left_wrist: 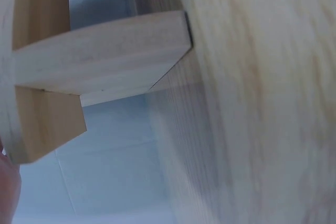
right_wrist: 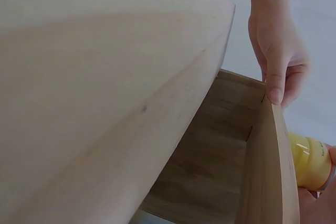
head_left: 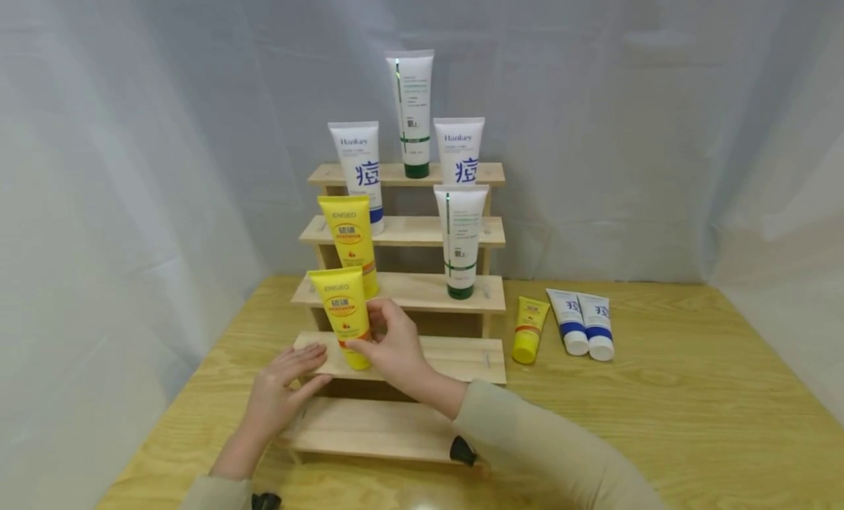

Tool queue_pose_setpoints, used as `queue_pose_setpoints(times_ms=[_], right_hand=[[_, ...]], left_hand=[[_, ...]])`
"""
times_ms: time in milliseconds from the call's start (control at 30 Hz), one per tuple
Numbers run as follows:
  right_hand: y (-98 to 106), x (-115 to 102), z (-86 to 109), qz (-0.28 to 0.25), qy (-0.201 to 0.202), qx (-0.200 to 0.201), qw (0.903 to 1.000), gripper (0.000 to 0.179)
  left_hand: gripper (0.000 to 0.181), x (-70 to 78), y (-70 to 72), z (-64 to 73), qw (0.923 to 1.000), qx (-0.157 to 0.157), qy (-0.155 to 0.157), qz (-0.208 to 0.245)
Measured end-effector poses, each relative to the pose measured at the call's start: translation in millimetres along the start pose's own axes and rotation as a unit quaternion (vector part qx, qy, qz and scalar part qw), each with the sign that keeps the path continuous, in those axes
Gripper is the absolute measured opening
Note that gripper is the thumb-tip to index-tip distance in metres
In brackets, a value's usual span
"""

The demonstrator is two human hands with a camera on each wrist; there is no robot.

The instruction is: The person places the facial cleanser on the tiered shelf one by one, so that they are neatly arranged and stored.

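My right hand (head_left: pixel 398 352) holds a yellow squeeze tube (head_left: pixel 339 305) near its lower end, thumb in front and fingers at its right side. The tube stands cap down on the second step from the bottom of a wooden tiered display stand (head_left: pixel 448 360). At that step's left end, my left hand (head_left: pixel 280 389) grips the board, thumb along the front edge and fingers over the top. In the right wrist view, the left thumb presses the board's corner beside the yellow tube (right_wrist: pixel 310 161). A second yellow tube (head_left: pixel 356 239) stands one step higher, directly behind.
White tubes with green caps stand at the top (head_left: pixel 414 107) and on the middle step (head_left: pixel 461 239). Two blue-and-white tubes (head_left: pixel 361 158) share the second-highest step. Right of the stand, a small yellow tube (head_left: pixel 530 330) and two white-and-blue tubes (head_left: pixel 565 319) lie on the wooden table (head_left: pixel 672 407).
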State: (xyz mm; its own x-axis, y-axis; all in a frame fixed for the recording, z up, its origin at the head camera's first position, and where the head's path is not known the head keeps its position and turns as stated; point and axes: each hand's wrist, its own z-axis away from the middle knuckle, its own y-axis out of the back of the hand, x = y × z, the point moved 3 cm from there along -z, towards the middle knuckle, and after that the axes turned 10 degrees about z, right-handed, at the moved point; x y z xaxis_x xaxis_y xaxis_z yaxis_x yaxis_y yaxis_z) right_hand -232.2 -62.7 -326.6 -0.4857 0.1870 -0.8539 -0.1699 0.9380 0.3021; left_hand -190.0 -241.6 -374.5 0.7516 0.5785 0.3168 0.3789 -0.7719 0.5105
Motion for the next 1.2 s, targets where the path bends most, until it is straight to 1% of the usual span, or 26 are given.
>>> queue_pose_setpoints(times_ms=[300, 600, 833, 933, 1067, 1200], right_hand=[[-2.7, 3.2, -0.2, 0.018, 0.012, -0.008, 0.9997, 0.042], [1.6, 2.9, -0.8, 0.036, 0.000, -0.024, 0.9990, 0.045], [21.9, 0.6, 7.0, 0.040, -0.035, -0.045, 0.9976, 0.048], [33.7, 2.1, 13.0, 0.040, -0.037, -0.049, 0.9973, 0.045], [50.0, 1.5, 21.4, 0.042, -0.033, -0.053, 0.9972, 0.042], [66.0, 0.8, 30.1, 0.052, -0.031, -0.052, 0.9968, 0.040]], left_hand=[[0.032, 0.2, -1.2, 0.5, 1.0000, -0.001, -0.004, -0.004], [0.036, 0.6, -2.2, -1.0, 1.0000, 0.000, 0.000, -0.005], [0.034, 0.3, -4.0, 0.1, 1.0000, -0.004, 0.001, -0.003], [0.033, 0.6, -3.2, 0.9, 1.0000, 0.000, 0.000, 0.000], [0.031, -0.3, -1.3, 1.8, 1.0000, 0.000, 0.007, 0.000], [0.040, -2.3, -0.2, 2.6, 0.9997, -0.008, 0.023, -0.001]])
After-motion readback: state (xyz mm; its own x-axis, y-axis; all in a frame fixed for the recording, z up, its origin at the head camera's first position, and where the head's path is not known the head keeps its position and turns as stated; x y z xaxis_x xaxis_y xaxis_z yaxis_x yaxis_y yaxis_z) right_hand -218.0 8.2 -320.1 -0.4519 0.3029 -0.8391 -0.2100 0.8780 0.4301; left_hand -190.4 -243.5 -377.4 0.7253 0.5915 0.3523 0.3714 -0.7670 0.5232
